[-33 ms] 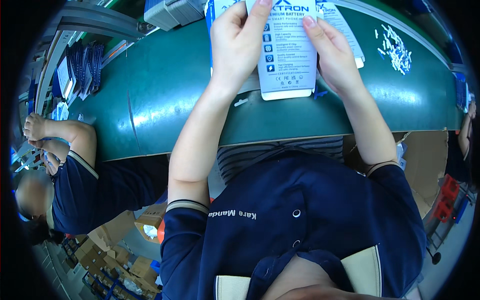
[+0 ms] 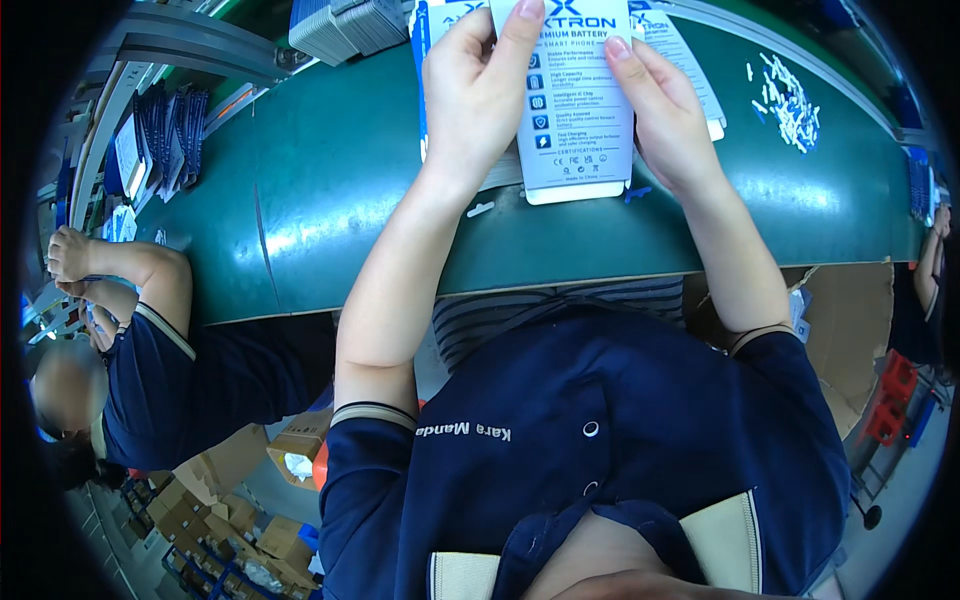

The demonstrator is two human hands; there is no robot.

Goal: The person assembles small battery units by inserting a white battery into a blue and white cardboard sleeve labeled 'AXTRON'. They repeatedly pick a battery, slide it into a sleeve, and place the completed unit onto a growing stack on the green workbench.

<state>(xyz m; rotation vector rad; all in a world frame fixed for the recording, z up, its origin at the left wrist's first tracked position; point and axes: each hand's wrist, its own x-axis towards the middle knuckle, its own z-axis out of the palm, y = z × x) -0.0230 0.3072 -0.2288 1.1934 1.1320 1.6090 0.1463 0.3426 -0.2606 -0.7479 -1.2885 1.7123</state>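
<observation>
A flat white battery box [image 2: 580,150] with blue printing is held up between both hands over the green table, its printed side facing me. My left hand [image 2: 475,100] grips its left edge, thumb laid on the front near the top. On the opposite edge my right hand [image 2: 665,110] pinches it, thumb on the front and fingers curled behind. The box's upper end runs out of the picture. Behind it lie more boxes of the same kind, one [image 2: 685,65] showing to the right and one [image 2: 435,25] to the left, both partly hidden.
On the green table [image 2: 350,220] a heap of small white and blue pieces [image 2: 790,105] lies at the right. Grey stacked cards [image 2: 345,25] stand at the back left, dark blue packs [image 2: 170,140] farther left. A co-worker [image 2: 190,370] sits at the left; cardboard boxes are behind.
The battery box and both hands have shifted very slightly, the box's lower edge coming a little nearer to me. The grip is the same.
</observation>
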